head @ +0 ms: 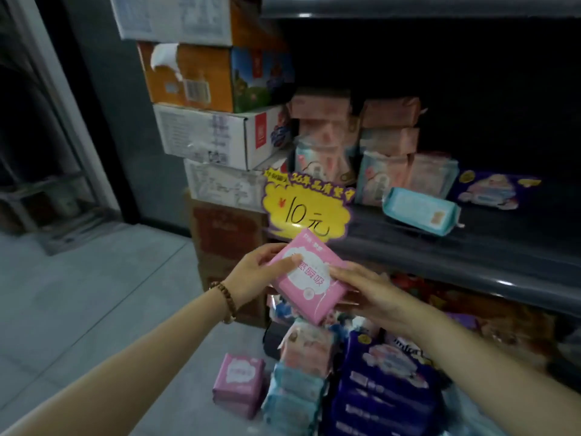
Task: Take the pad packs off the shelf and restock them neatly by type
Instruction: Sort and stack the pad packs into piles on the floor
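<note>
Fingers (341, 271) of our right hand (374, 297) lie across the near right edge of the pink pack (309, 280), and the thumb of our left hand (257, 272) presses on its printed face with the other fingers tucked beneath. So both hands grip it, one at each side. We hold it in the air, just in front of the lip of the shelf (440, 253) and above the goods on the floor. On its white cloud-shaped label we read the characters 瞬吸; the smaller print is too blurred for us. It faces up at us, slightly tilted, its long axis running from upper left to lower right along the line of print, top corner pointing at the price sign (306, 209). That yellow sign hangs at the shelf's left end and reads 10元 in handwriting, with "36年" in its top line. A bead bracelet (224, 297) circles our left wrist. On the shelf a light blue pack (421, 210) lies flat on its own, peach packs (390, 130) are stacked behind it, and a purple pack (493, 190) sits to the right. Down on the floor we see a second pink pack (239, 385), light blue packs (292, 394) and dark purple packs (383, 394). Cardboard boxes (213, 133) are piled left of the shelf.
</note>
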The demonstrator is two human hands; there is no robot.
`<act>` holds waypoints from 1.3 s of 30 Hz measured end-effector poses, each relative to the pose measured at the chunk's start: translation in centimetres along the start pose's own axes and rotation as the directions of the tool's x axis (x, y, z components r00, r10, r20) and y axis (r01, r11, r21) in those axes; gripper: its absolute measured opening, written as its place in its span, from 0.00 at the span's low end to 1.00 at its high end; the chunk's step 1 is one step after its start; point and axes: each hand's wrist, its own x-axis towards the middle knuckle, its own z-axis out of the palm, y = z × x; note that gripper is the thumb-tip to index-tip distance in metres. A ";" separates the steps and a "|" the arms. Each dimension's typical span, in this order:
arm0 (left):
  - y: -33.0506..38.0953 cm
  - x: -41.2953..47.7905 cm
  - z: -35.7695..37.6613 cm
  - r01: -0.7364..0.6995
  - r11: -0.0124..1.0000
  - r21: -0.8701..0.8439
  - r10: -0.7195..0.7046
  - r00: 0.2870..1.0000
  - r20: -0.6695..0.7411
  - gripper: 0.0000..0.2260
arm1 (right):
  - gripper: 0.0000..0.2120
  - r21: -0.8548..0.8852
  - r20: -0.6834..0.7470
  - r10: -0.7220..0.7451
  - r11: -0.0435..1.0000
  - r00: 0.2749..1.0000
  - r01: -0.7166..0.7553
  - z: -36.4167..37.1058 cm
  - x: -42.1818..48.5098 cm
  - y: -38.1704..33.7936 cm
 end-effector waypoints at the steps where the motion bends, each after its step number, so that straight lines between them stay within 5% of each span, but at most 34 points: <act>1: -1.6 -0.4 -1.0 0.039 0.999 -0.004 -0.039 0.999 -0.031 0.13 | 0.29 0.018 -0.006 0.048 0.999 0.999 -0.048 1.2 0.7 1.6; 7: -12.1 -1.6 -5.9 0.335 0.940 -0.057 -0.340 0.931 -0.132 0.15 | 0.12 0.146 -0.052 0.264 0.956 0.963 -0.254 7.5 5.7 10.8; 12: -21.0 -0.8 -7.9 0.558 0.823 -0.111 -0.568 0.809 -0.150 0.18 | 0.07 0.245 -0.052 0.419 0.885 0.907 -0.395 10.6 10.7 18.4; 22: -33.7 0.2 -7.6 0.622 0.783 -0.015 -0.611 0.765 -0.203 0.17 | 0.12 0.258 -0.166 0.527 0.839 0.834 -0.479 12.6 16.9 28.7; 27: -36.0 -0.2 -7.9 0.636 0.772 0.008 -0.616 0.751 -0.238 0.20 | 0.21 0.124 -0.189 0.459 0.888 0.868 -0.443 13.0 16.8 31.1; 32: -35.6 -0.5 -8.5 0.670 0.738 0.077 -0.638 0.730 -0.245 0.40 | 0.24 -0.164 -0.173 0.453 0.862 0.874 -0.479 12.5 16.5 30.5; 36: -31.4 -1.2 -8.9 0.681 0.698 0.220 -0.577 0.717 -0.390 0.37 | 0.29 -0.489 -0.092 0.423 0.769 0.901 -0.411 11.8 15.1 27.8; 39: -27.8 -1.8 -9.1 0.609 0.690 0.391 -0.474 0.789 -0.391 0.36 | 0.28 -0.620 -0.010 0.409 0.713 0.913 -0.326 11.2 12.8 24.8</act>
